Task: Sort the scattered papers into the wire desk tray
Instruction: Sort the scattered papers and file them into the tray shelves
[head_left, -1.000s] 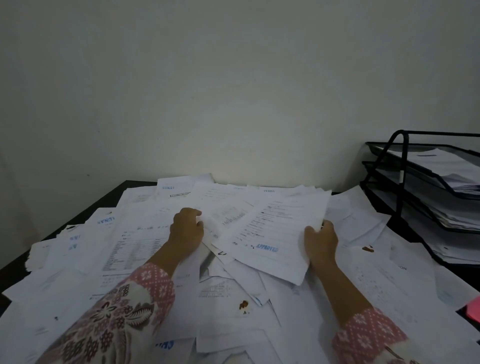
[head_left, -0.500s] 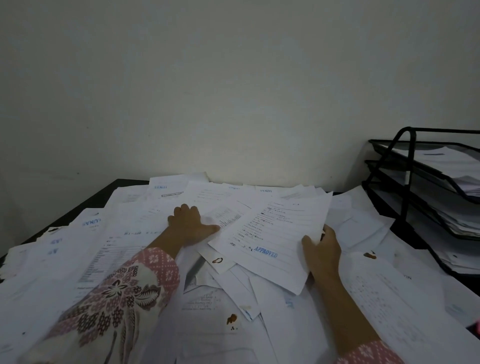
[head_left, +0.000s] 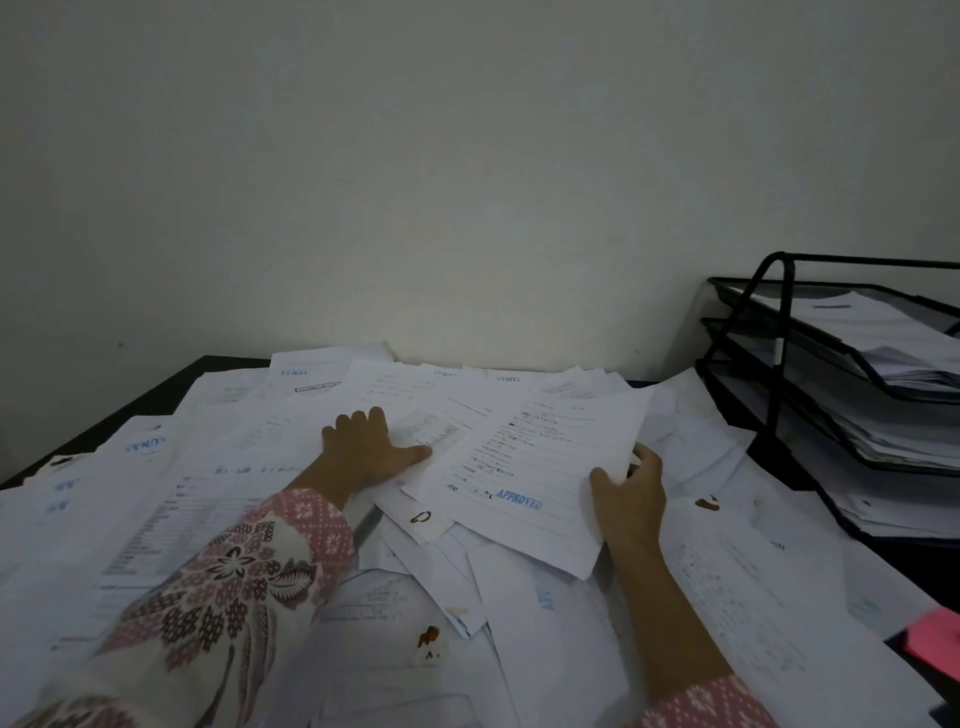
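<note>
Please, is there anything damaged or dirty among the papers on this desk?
Yes. Several sheets carry brown marks like stains: a ring beside the APPROVED sheet, a blot lower in the pile, and another right of the right hand. What made them cannot be told.

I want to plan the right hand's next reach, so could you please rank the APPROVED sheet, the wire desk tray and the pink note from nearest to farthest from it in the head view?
1. APPROVED sheet: held at its right edge by the right hand.
2. Wire desk tray: to the right, at the back.
3. Pink note: far right, at the near edge.
</note>
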